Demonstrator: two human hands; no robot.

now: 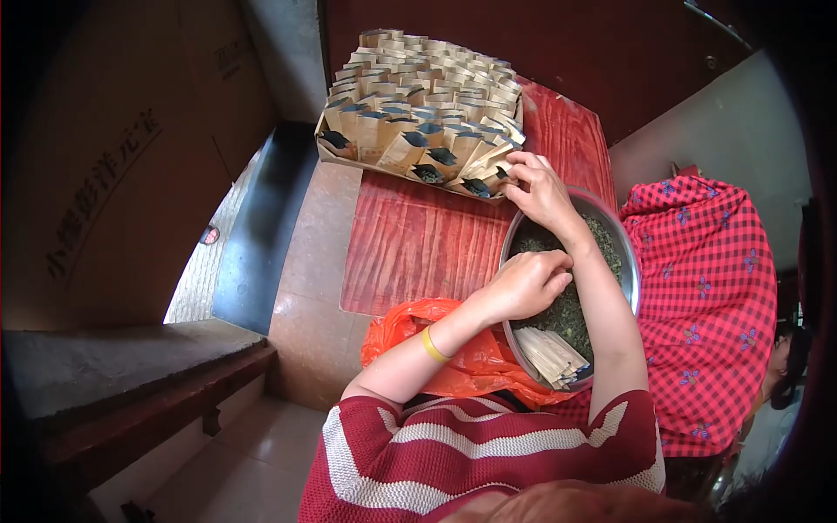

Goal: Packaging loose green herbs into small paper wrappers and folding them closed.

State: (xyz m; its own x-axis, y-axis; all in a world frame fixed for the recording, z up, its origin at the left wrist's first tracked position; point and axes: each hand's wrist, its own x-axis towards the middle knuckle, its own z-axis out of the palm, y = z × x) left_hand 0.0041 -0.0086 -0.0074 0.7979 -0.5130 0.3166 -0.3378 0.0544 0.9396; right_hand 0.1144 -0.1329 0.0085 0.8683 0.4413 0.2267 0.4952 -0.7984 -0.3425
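Observation:
My right hand reaches to the near right corner of a shallow cardboard box, its fingers around the edge of a small kraft paper packet. Many similar packets stand upright in rows in the box, their tops gaping and dark inside; a front one shows dried green leaves. My left hand is curled above a metal basin of chopped dried leaves; whether its fingertips pinch anything is hidden. A stack of flat paper packets lies in the basin's near side.
An orange plastic bag lies beside the basin. Box and basin are on or by a red wood-grain board. A red checked cloth bulges on the right, with part of another person beyond. A large printed carton stands left.

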